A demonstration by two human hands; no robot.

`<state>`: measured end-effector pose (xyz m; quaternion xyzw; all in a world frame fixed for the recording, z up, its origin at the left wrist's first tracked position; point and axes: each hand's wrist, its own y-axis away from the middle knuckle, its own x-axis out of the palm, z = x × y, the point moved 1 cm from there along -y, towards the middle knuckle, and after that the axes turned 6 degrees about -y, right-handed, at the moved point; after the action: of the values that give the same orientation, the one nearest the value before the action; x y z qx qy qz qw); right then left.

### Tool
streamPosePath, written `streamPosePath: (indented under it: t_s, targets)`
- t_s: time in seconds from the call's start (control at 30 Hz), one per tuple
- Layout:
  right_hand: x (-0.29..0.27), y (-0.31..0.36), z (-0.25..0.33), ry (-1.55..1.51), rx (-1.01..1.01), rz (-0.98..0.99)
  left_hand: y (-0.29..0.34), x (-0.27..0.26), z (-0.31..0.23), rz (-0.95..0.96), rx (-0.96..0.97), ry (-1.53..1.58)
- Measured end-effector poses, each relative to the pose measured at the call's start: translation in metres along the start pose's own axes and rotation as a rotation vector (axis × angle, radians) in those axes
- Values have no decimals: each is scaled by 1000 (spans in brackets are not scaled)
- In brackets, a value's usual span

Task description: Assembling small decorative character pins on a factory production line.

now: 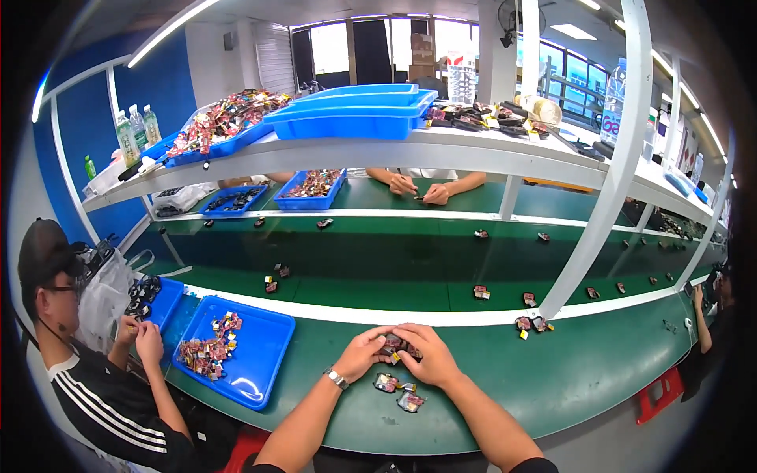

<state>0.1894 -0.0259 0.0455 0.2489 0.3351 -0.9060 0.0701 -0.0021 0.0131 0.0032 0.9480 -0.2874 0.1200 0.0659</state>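
Note:
My left hand (363, 355), with a watch (337, 378) on its wrist, and my right hand (431, 359) come together over the green work surface. Their fingers curl round a small cluster of red-and-black circuit boards (392, 347) with yellow bits, and the fingertips meet at the far side. Part of the cluster is hidden under the fingers. Just nearer to me lie a few more such pieces, among them a loose circuit board (411, 402) and another board (385, 382) beside it.
At left stands a blue tray (272, 355) with boards in it, next to a seated co-worker (95, 386). Beyond a white rail (378, 317), a green conveyor belt (371, 276) carries scattered boards. A white post (593, 189) rises at right; a shelf (378, 154) with blue trays hangs above.

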Motion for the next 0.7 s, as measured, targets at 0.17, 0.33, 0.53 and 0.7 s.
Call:
streamPosePath:
  t_s: [0.17, 0.33, 0.53, 0.7]
  targets:
    - [11, 0, -4, 195, -101, -104, -1, 6, 2, -78, 27, 82]
    - [8, -3, -7, 265, -196, -63, -1, 2, 2, -80, 71, -55]
    - [4, -2, -8, 178, -158, 21, 0, 3, -1, -63, 51, -182]
    - [7, 1, -12, 165, -127, 101, 1, 2, 1, -53, 17, -113]
